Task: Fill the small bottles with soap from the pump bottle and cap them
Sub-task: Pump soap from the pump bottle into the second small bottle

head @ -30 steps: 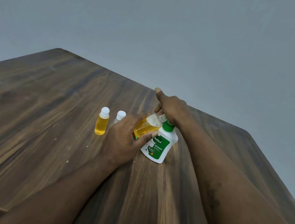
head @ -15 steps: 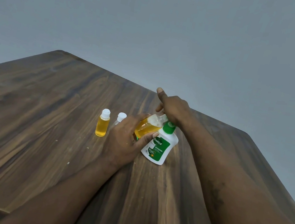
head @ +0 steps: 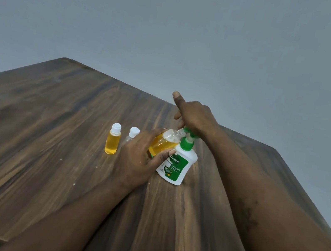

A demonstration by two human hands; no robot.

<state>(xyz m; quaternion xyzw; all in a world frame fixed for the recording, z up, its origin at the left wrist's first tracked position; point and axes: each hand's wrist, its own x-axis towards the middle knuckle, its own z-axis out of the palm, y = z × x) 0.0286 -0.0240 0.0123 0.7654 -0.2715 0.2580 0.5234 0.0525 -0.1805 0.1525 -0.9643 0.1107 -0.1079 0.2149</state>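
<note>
Wooden table [head: 50, 128], grey wall behind. All items are grouped mid-tabletop, a little toward the far edge.

Pump bottle [head: 177, 168]: white with a green label and green pump. It stands on the tabletop at the right end of the group and looks slightly tilted. Right hand [head: 196, 117] sits on top of the pump head. One digit sticks up straight; the others bend down over the head.

Open bottle [head: 163, 144]: small, clear, uncapped, roughly half full of amber soap. It is held off the tabletop and tilted, neck pointing up and right, mouth right at the pump spout. Its body is just beside the pump bottle's shoulder; whether they touch, cannot tell. Left hand [head: 139, 160] grips it, fingers curled round the body and thumb lying across the near side, next to the green label.

Full bottle [head: 113, 138]: upright with a white cap on, amber up to the shoulder. It is leftmost in the group and stands apart from the left hand.

Clear bottle [head: 133, 133]: white cap on, just right of the full bottle. Its lower part is hidden behind the left hand, and the visible part looks colourless.

Both bare forearms reach in from the near edge.
</note>
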